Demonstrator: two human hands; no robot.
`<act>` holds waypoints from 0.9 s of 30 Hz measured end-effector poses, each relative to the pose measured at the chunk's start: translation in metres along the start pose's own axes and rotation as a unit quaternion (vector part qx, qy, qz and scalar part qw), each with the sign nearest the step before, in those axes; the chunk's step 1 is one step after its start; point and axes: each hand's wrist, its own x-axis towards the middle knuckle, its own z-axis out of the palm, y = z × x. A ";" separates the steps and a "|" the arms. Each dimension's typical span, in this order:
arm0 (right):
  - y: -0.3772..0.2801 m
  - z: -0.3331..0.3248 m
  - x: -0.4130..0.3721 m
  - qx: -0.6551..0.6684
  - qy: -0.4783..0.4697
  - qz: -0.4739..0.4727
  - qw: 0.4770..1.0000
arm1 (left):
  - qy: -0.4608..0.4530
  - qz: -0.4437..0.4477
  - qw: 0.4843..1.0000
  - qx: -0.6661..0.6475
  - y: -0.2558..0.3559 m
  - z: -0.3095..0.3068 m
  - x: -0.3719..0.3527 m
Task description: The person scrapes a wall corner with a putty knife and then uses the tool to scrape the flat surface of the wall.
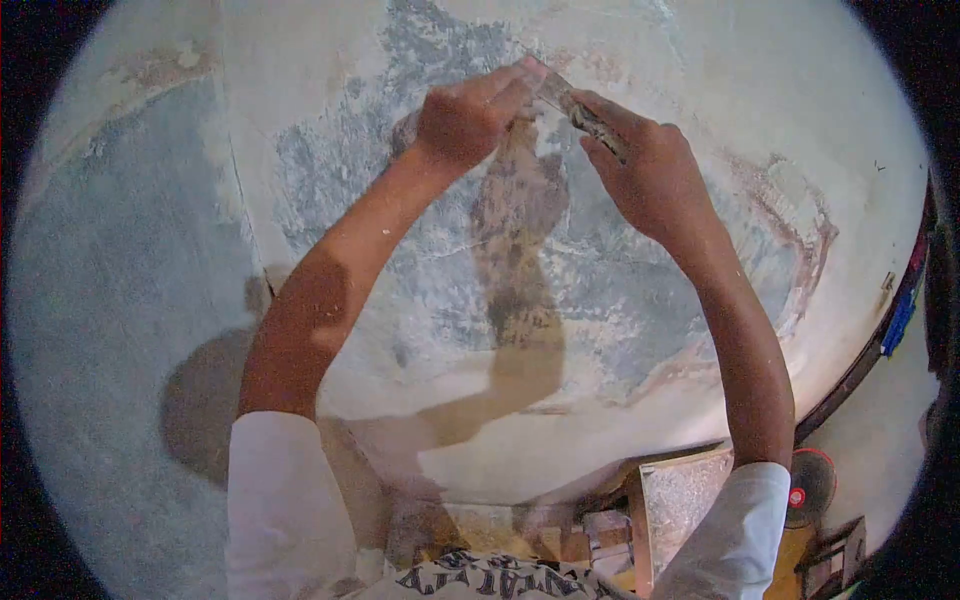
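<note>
A putty knife [596, 128] with a flat metal blade is held up against the wall [350, 190], which has patchy grey and off-white plaster. My right hand [660, 178] is closed round its handle. On the blade's far corner are the fingertips of my left hand [462, 126], its fingers drawn together at the blade. Both arms are raised and stretched forward. Beneath my hands the wall surface is rough and mottled, with a shadow of my arms across it. The exact contact of the blade's edge with the wall is hard to make out.
A thin vertical crack [236, 165] runs down the wall on the left. Peeling brownish plaster [800, 215] lies to the right. Low at the right are a pale framed board [685, 500] and a round black thing with a red rim [812, 485]. Something blue [902, 318] hangs near the right edge.
</note>
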 end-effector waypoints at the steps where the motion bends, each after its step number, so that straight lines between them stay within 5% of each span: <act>1: 0.000 -0.001 0.003 -0.001 0.005 -0.001 1.000 | 0.006 0.000 1.000 -0.004 0.003 0.002 -0.001; 27: 0.005 0.020 0.035 0.007 0.078 -0.098 0.992 | -0.007 -0.044 0.999 0.020 -0.031 -0.005 0.004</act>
